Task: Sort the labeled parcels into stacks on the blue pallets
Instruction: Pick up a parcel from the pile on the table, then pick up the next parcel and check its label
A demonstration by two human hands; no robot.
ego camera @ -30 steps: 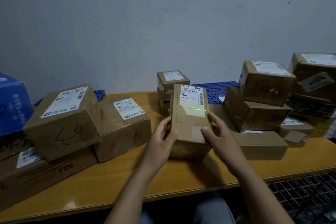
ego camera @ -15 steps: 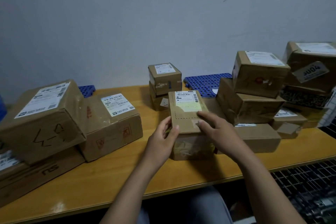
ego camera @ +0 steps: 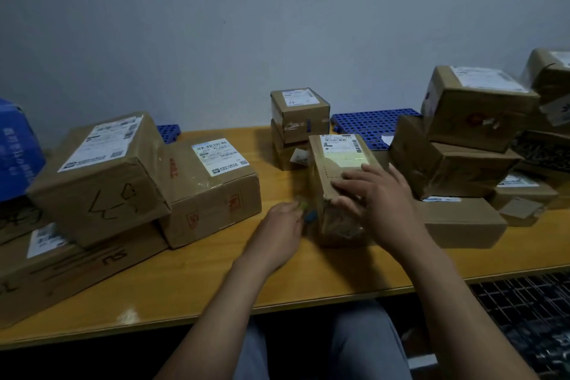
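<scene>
A tall brown parcel (ego camera: 337, 160) with a white label on top stands on the yellow table (ego camera: 185, 281), near the middle. My right hand (ego camera: 381, 203) lies flat on its top, fingers spread and thumb over the near edge. At the parcel's left side is my left hand (ego camera: 282, 228), fingers curled; a small blurred blue-green thing shows at its fingertips, and I cannot tell whether they hold anything. Blue pallets lie against the wall, one behind the parcel (ego camera: 370, 123) and one behind the left boxes (ego camera: 168, 133).
Labeled boxes are piled at left (ego camera: 101, 176) (ego camera: 212, 191) and at right (ego camera: 475, 108) (ego camera: 447, 170). Two small boxes (ego camera: 297, 114) are stacked behind the parcel. A blue box (ego camera: 15, 151) sits at the far left. A dark floor grate (ego camera: 524, 302) lies beyond the table's right front edge.
The parcel went from tilted up in both hands to standing on the table. My right hand slid onto its top. My left hand drew back from its left side.
</scene>
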